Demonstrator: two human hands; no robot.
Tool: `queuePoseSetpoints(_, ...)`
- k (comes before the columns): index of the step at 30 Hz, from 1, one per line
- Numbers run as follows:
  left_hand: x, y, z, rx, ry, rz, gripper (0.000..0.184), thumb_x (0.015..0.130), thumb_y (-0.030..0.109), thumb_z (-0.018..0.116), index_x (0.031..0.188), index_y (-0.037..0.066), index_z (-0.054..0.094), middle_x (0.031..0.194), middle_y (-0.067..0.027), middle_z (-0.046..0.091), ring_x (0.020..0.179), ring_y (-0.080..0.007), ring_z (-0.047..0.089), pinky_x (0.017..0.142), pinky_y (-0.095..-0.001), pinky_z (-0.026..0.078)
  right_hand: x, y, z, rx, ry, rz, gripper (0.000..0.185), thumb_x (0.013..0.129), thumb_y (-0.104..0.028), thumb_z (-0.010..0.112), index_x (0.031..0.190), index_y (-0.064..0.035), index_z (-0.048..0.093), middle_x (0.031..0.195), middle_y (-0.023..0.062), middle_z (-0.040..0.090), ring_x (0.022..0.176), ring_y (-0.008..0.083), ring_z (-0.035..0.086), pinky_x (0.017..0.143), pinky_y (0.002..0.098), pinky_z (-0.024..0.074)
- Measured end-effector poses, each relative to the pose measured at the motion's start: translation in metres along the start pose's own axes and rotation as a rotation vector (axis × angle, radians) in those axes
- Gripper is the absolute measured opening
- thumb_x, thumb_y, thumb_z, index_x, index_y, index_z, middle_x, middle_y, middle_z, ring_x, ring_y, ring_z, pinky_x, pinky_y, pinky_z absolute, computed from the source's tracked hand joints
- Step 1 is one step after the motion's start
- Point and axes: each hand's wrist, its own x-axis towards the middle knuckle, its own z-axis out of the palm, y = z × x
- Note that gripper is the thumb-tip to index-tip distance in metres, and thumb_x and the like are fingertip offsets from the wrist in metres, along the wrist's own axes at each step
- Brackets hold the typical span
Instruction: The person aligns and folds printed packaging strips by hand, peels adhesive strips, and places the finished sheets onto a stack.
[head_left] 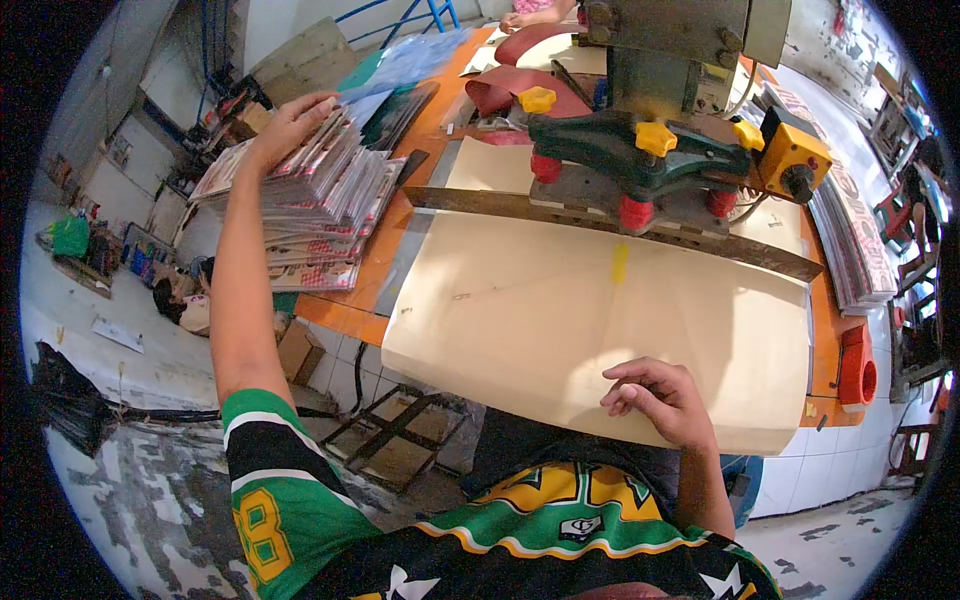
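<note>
My left hand (pixel 290 130) reaches out to the far left, its fingers stretched over the top of a tall stack of printed sheets in clear plastic (pixel 325 195). Whether the fingertips touch the top sheet is hard to tell. Over the front of a large beige sheet (pixel 560 320) is my right hand (pixel 660 398), fingers loosely curled, thumb apart, nothing between them. Behind the beige sheet stands a sealing press (pixel 640 155) with yellow knobs and red springs. Its long metal bar (pixel 600 225) crosses above the beige sheet.
A yellow control box (pixel 795 160) hangs at the press's right. Beyond it lies another pile of packaged sheets (pixel 850 240). A red tape dispenser (pixel 856 368) sits at the orange table's (pixel 345 318) right edge. Another person's arm (pixel 540 16) shows behind the press. Clear plastic (pixel 425 60) lies at the back left.
</note>
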Motion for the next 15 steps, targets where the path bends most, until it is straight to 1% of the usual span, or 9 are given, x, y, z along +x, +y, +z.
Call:
queuePoseSetpoints(3,0.006,-0.009,-0.003,0.061,-0.006,0.057,0.057,0.100,0.050,0.056,0.131,0.002,0.063,0.122,-0.0096,0.067,0.115,-0.0182,0.058,0.101,-0.0316,0.043,-0.001,0.000,0.000,0.006,0.008,0.001,0.024,0.100,-0.009,0.057,0.120,0.0042,0.063,0.094,0.0142,0.072,0.085,0.0187,0.070,0.075,0.0301,0.0575)
queuePoseSetpoints(7,0.012,-0.030,-0.014,-0.025,-0.032,0.013,0.059,0.100,0.051,0.055,0.130,0.000,0.062,0.123,-0.0091,0.066,0.116,-0.0176,0.057,0.101,-0.0310,0.043,-0.001,0.000,0.000,-0.004,0.011,-0.002,0.024,0.100,-0.009,0.058,0.119,0.0041,0.063,0.094,0.0141,0.072,0.084,0.0185,0.070,0.075,0.0299,0.0573)
queuePoseSetpoints(9,0.009,-0.040,-0.020,0.169,0.077,-0.020,0.060,0.101,0.051,0.053,0.130,-0.002,0.061,0.125,-0.0077,0.066,0.115,-0.0166,0.057,0.101,-0.0303,0.043,-0.001,0.000,0.000,-0.003,0.016,0.001,0.024,0.100,-0.010,0.058,0.119,0.0040,0.063,0.093,0.0140,0.072,0.084,0.0184,0.070,0.075,0.0296,0.0571)
queuePoseSetpoints(10,0.003,-0.028,-0.020,0.169,0.078,-0.021,0.060,0.101,0.051,0.053,0.130,-0.002,0.061,0.125,-0.0077,0.066,0.115,-0.0166,0.057,0.101,-0.0303,0.043,-0.001,0.000,0.000,-0.003,0.015,0.001,0.024,0.100,-0.010,0.058,0.119,0.0040,0.063,0.093,0.0140,0.072,0.084,0.0184,0.070,0.075,0.0296,0.0571)
queuePoseSetpoints(12,-0.014,-0.007,-0.022,0.263,0.071,-0.289,0.061,0.102,0.051,0.050,0.133,-0.002,0.059,0.128,-0.0081,0.064,0.116,-0.0168,0.057,0.103,-0.0297,0.041,0.000,0.000,0.000,-0.020,0.013,-0.011,0.024,0.100,-0.010,0.058,0.119,0.0037,0.064,0.093,0.0138,0.072,0.084,0.0183,0.070,0.075,0.0294,0.0572)
queuePoseSetpoints(13,-0.014,-0.023,-0.020,0.265,0.072,-0.290,0.061,0.102,0.051,0.050,0.133,-0.002,0.059,0.128,-0.0081,0.064,0.116,-0.0168,0.057,0.103,-0.0297,0.041,0.000,0.000,0.001,-0.019,0.011,-0.012,0.024,0.100,-0.010,0.058,0.119,0.0037,0.064,0.093,0.0138,0.072,0.084,0.0183,0.070,0.075,0.0294,0.0572)
queuePoseSetpoints(14,-0.014,-0.048,-0.015,0.102,0.066,-0.222,0.062,0.103,0.051,0.050,0.135,-0.002,0.057,0.129,-0.0090,0.064,0.116,-0.0170,0.057,0.104,-0.0294,0.040,0.000,0.000,0.000,-0.020,0.012,-0.009,0.024,0.100,-0.010,0.058,0.119,0.0035,0.063,0.093,0.0139,0.072,0.084,0.0183,0.070,0.075,0.0293,0.0572)
queuePoseSetpoints(15,-0.016,-0.052,-0.011,-0.062,0.060,-0.154,0.062,0.103,0.050,0.049,0.136,-0.002,0.056,0.130,-0.0099,0.063,0.117,-0.0172,0.056,0.105,-0.0291,0.039,0.000,-0.001,0.001,-0.020,0.013,-0.006,0.024,0.100,-0.010,0.058,0.119,0.0034,0.063,0.093,0.0139,0.072,0.084,0.0183,0.070,0.075,0.0293,0.0572)
